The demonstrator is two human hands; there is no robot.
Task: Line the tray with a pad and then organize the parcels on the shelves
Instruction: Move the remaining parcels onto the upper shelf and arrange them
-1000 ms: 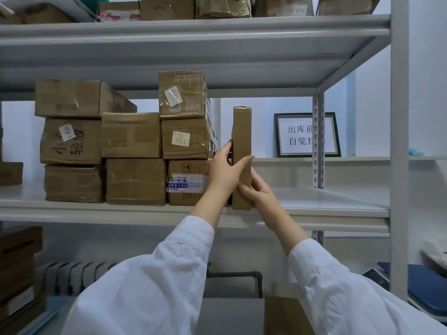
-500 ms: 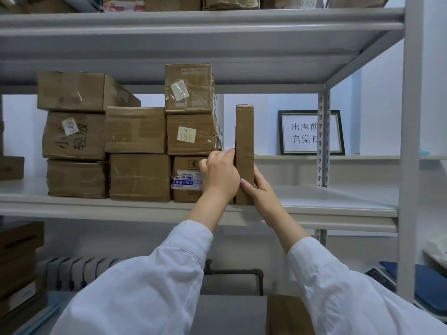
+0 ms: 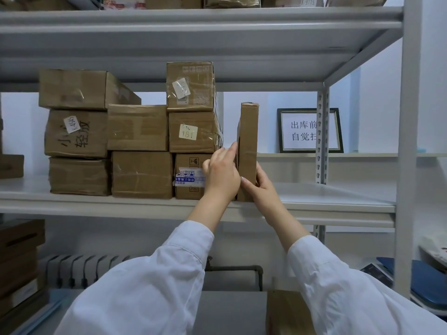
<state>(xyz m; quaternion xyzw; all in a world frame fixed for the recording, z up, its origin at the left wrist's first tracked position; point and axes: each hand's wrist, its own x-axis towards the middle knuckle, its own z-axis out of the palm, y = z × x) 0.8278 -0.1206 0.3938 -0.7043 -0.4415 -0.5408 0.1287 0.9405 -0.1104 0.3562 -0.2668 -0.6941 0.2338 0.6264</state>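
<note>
Shelving step: your right hand [image 3: 260,189] grips the upright thin box [image 3: 249,131] on the middle shelf [image 3: 326,198], your left hand [image 3: 221,176] touches its side, curl unclear; next, slide it against the stack [image 3: 193,131].

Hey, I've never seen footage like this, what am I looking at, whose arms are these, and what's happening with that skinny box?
No machine here: a camera worn on a person's head looks forward and down at their own white-sleeved arms. The right hand grips a thin cardboard parcel low down, upright on the middle shelf; the left hand touches its left side. To its left sit stacked boxes; a framed sign stands behind.
</note>
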